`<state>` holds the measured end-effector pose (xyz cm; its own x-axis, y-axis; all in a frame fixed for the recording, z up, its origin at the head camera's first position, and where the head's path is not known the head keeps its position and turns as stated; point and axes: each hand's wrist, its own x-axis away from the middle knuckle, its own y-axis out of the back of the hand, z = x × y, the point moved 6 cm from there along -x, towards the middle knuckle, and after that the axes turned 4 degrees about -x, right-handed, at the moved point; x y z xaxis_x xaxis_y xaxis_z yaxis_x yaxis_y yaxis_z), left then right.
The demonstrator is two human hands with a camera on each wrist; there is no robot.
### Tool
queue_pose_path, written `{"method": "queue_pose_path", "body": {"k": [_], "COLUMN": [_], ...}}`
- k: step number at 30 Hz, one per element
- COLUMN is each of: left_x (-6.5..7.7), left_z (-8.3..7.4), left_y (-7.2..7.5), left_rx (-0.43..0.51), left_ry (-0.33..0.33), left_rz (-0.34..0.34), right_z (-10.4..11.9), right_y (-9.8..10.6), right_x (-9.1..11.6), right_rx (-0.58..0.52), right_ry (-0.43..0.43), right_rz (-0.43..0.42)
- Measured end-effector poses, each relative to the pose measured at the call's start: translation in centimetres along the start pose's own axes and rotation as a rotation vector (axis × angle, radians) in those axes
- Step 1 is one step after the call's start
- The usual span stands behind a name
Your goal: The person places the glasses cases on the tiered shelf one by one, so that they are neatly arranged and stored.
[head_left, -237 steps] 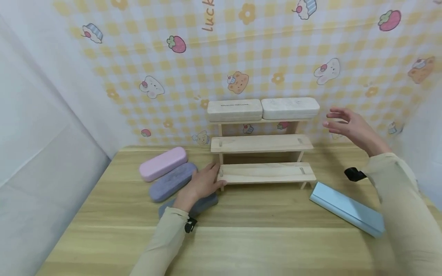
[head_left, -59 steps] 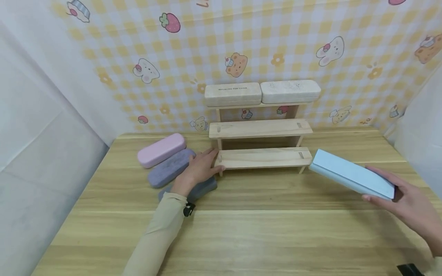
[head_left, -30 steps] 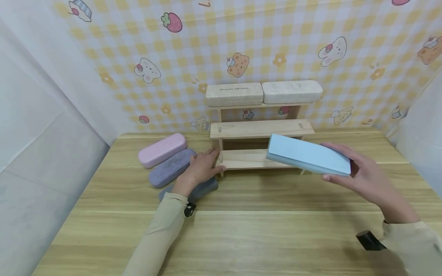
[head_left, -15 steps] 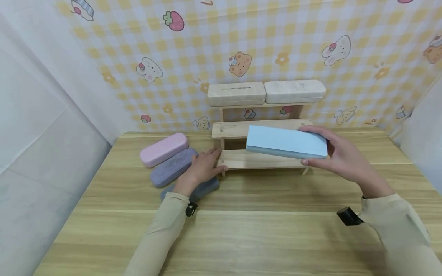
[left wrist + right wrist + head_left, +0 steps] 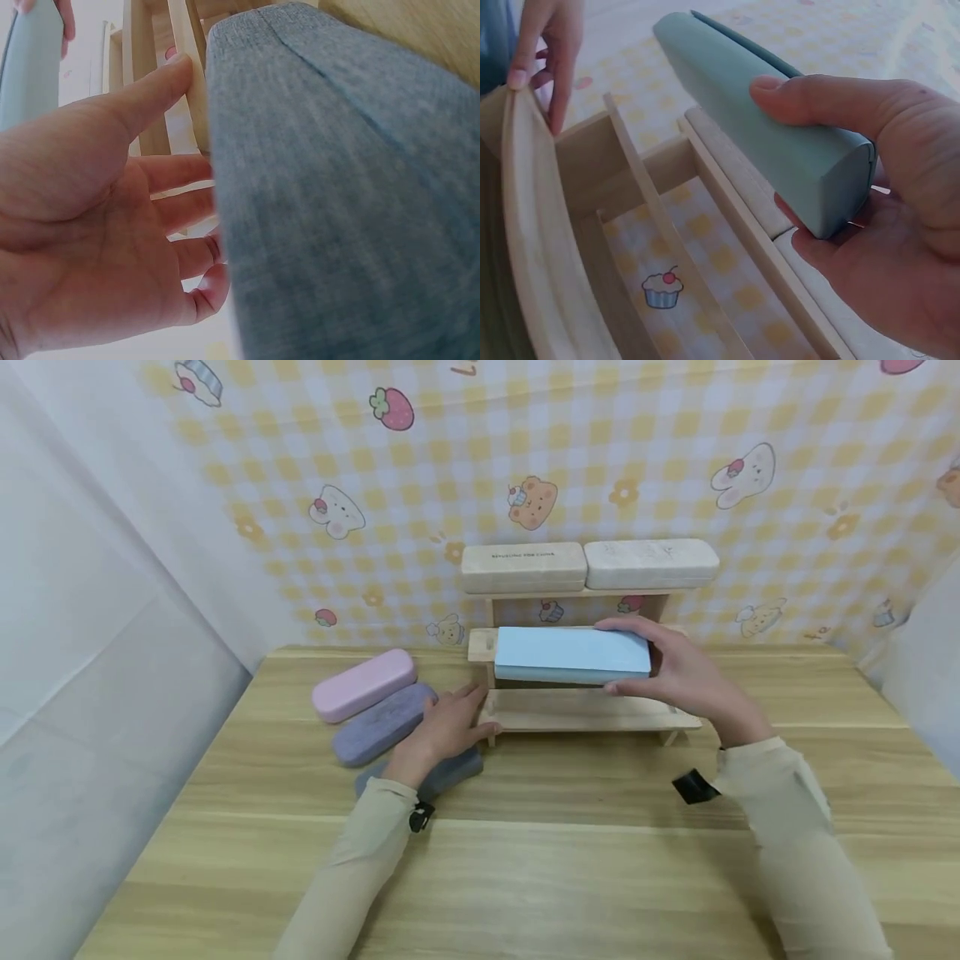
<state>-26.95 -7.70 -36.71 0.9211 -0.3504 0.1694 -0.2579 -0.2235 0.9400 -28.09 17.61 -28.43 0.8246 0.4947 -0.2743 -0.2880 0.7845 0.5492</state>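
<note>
My right hand (image 5: pixel 690 681) grips a light blue glasses case (image 5: pixel 572 652) by its right end, thumb on the near side and fingers on the far side. Held level, the case overlaps the middle board of a three-step wooden shelf (image 5: pixel 585 710) in the head view. In the right wrist view the case (image 5: pixel 742 112) is seen lengthwise above the shelf's boards. My left hand (image 5: pixel 447 727) holds the left end of the lowest board between thumb and fingers. A grey-blue fabric glasses case (image 5: pixel 337 180) lies beside that hand, partly hidden under the wrist in the head view.
Two pale glasses cases, a beige one (image 5: pixel 523 568) and a whitish one (image 5: pixel 651 565), sit side by side on the top board. A pink case (image 5: pixel 364 685) and a purple one (image 5: pixel 384 724) lie left of the shelf. A checked cloth (image 5: pixel 420 485) hangs behind the wooden table (image 5: pixel 540 877).
My right hand has picked up the light blue case from the table's right side, carried it left and turned it parallel to the boards. My left hand has stayed at the shelf's left end.
</note>
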Motion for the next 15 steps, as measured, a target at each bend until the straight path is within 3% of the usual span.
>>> {"method": "queue_pose_path", "body": {"k": [5, 15], "left_x": [0.0, 0.0], "left_z": [-0.2, -0.3], "left_y": [0.2, 0.1], "left_rx": [-0.006, -0.005], "left_ry": [-0.014, -0.014], "left_rz": [-0.014, -0.026], "right_z": [-0.5, -1.3], "right_y": [-0.7, -1.8], "right_x": [-2.3, -5.4], "right_rx": [-0.058, -0.011], "right_ry": [0.015, 0.002], "right_rz": [0.013, 0.053]}}
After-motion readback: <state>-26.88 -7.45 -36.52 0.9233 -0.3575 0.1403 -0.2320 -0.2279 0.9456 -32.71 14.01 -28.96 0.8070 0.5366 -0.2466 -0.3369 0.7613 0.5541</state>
